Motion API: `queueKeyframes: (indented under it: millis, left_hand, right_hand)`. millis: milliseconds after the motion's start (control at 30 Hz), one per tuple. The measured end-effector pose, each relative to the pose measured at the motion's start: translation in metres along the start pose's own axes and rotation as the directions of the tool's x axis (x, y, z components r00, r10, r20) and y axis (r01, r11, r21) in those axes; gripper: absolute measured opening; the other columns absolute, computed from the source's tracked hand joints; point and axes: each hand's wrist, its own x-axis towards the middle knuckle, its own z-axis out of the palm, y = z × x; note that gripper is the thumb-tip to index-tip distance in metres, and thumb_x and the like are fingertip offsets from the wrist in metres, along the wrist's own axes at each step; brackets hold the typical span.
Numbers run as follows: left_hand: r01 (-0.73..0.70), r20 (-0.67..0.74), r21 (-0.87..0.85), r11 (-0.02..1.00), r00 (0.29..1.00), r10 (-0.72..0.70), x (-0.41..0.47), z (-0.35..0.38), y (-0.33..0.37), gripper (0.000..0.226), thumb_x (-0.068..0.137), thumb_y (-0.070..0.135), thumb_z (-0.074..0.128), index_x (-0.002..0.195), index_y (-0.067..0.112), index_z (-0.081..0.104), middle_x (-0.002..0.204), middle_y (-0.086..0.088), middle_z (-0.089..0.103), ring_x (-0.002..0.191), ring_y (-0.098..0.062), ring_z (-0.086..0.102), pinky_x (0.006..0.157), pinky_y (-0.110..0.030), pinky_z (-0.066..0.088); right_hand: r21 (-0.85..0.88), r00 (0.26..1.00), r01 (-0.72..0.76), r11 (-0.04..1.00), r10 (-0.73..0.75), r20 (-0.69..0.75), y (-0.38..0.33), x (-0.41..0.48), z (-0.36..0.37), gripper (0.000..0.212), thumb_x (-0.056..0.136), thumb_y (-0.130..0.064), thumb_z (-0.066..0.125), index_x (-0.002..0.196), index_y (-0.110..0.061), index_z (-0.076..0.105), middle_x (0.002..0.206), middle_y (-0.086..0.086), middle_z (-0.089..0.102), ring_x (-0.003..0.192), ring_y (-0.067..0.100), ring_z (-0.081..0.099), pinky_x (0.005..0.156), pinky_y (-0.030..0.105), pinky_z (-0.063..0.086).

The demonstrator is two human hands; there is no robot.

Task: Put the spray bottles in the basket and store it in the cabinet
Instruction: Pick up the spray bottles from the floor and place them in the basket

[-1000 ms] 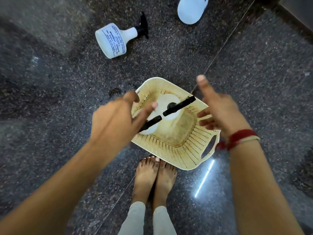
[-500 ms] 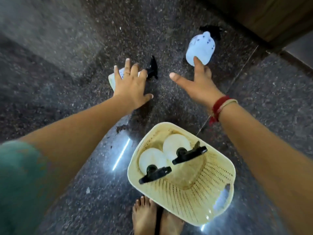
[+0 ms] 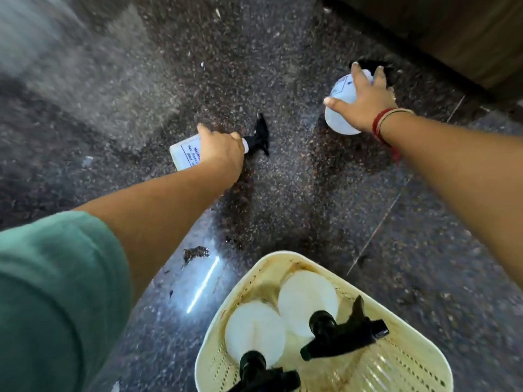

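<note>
The left hand (image 3: 222, 149) gripped a labelled spray bottle (image 3: 185, 154) lying on the floor; the right hand (image 3: 365, 104) apparently closed over another bottle (image 3: 339, 120), with blurred fingers.

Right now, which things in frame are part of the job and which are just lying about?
Job:
- left hand on labelled bottle lying on the floor
- right hand on second bottle
- cream basket holding two upright bottles

Lying about:
- floor debris
- wooden panel, possibly the cabinet; cannot tell
</note>
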Motion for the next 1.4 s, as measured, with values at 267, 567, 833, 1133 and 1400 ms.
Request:
queueKeyframes:
  millis: [267, 567, 833, 1133, 1400]
  left_hand:
    - [-0.037, -0.100, 0.077, 0.996, 0.994, 0.045, 0.000, 0.010, 0.004, 0.028, 0.093, 0.024, 0.050, 0.116, 0.009, 0.043, 0.110, -0.009, 0.064, 0.105, -0.028, 0.061, 0.103, -0.042, 0.034]
    - [-0.055, -0.200, 0.164, 0.985, 0.976, 0.088, -0.005, 0.019, 0.009, 0.028, 0.092, 0.022, 0.047, 0.116, 0.008, 0.043, 0.106, -0.006, 0.063, 0.101, -0.025, 0.062, 0.102, -0.041, 0.035]
    - [0.002, -0.234, -0.071, 0.997, 0.972, -0.018, -0.014, 0.026, 0.001, 0.027, 0.094, 0.025, 0.046, 0.116, 0.010, 0.040, 0.107, -0.008, 0.064, 0.100, -0.028, 0.061, 0.101, -0.044, 0.035]
    - [-0.101, -0.461, -0.739, 0.666, 0.796, -0.392, -0.070, -0.013, -0.003, 0.038, 0.101, 0.040, 0.035, 0.109, 0.005, 0.046, 0.095, -0.013, 0.066, 0.091, -0.035, 0.063, 0.087, -0.044, 0.041]
    - [-0.403, -0.493, -0.861, 0.311, 0.811, -0.315, -0.188, -0.091, 0.008, 0.040, 0.099, 0.036, 0.042, 0.114, -0.001, 0.047, 0.090, -0.009, 0.062, 0.084, -0.034, 0.061, 0.078, -0.043, 0.043]
  right_hand:
    - [0.228, 0.984, -0.133, 0.965, 0.157, -0.089, -0.005, 0.010, -0.006, 0.048, 0.088, -0.046, 0.056, 0.118, -0.007, 0.056, 0.138, 0.019, 0.046, 0.120, 0.037, 0.051, 0.101, 0.037, 0.040]
    - [0.604, 0.890, -0.456, 0.654, 0.343, 0.300, -0.005, -0.004, 0.010, 0.021, 0.080, -0.018, 0.066, 0.092, -0.008, 0.051, 0.080, 0.007, 0.059, 0.079, 0.026, 0.061, 0.080, 0.040, 0.052]
    - [0.339, 0.980, -0.173, 0.925, 0.197, -0.037, -0.011, -0.021, 0.027, 0.048, 0.092, -0.043, 0.050, 0.124, -0.007, 0.050, 0.125, 0.014, 0.061, 0.110, 0.033, 0.060, 0.091, 0.038, 0.046]
    - [0.461, 0.947, 0.064, 0.885, 0.091, -0.307, 0.001, -0.088, 0.040, 0.040, 0.095, -0.033, 0.051, 0.123, -0.005, 0.048, 0.123, 0.013, 0.062, 0.114, 0.032, 0.058, 0.094, 0.037, 0.043]
    - [0.633, 0.936, 0.130, 0.763, 0.116, -0.332, 0.001, -0.188, -0.034, 0.056, 0.092, -0.026, 0.058, 0.140, -0.003, 0.038, 0.137, 0.013, 0.055, 0.127, 0.025, 0.050, 0.108, 0.035, 0.038]
